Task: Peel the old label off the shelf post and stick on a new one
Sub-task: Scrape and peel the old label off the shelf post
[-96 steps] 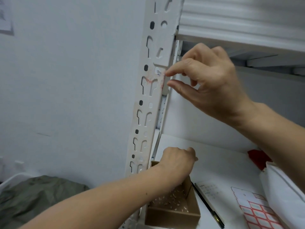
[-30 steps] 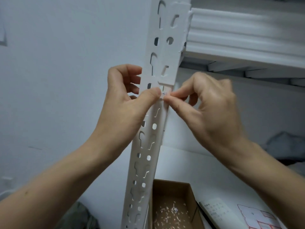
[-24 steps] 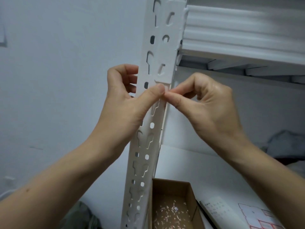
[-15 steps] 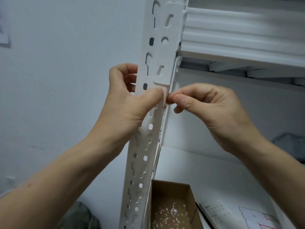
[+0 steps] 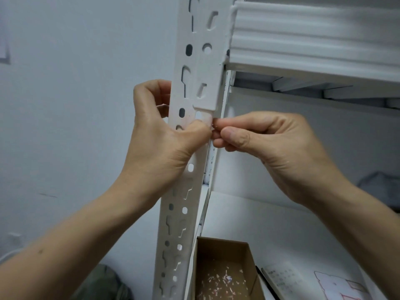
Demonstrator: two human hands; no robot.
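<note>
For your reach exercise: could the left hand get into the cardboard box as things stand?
Probably yes: the cardboard box stands open below, uncovered; the left hand grips the post.

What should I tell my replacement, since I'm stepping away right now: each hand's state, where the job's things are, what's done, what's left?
Left hand grips the shelf post, thumb pressed on its front.
Right hand pinches what looks like a scrap of old label at the post's edge, beside that thumb.
Cardboard box on the shelf below holds label scraps; the sheet of new labels lies right of it.
Done: most of the old label seems off; faint pink residue shows.
Left: pull the last scrap, drop it in the box, stick on a new label.
</note>
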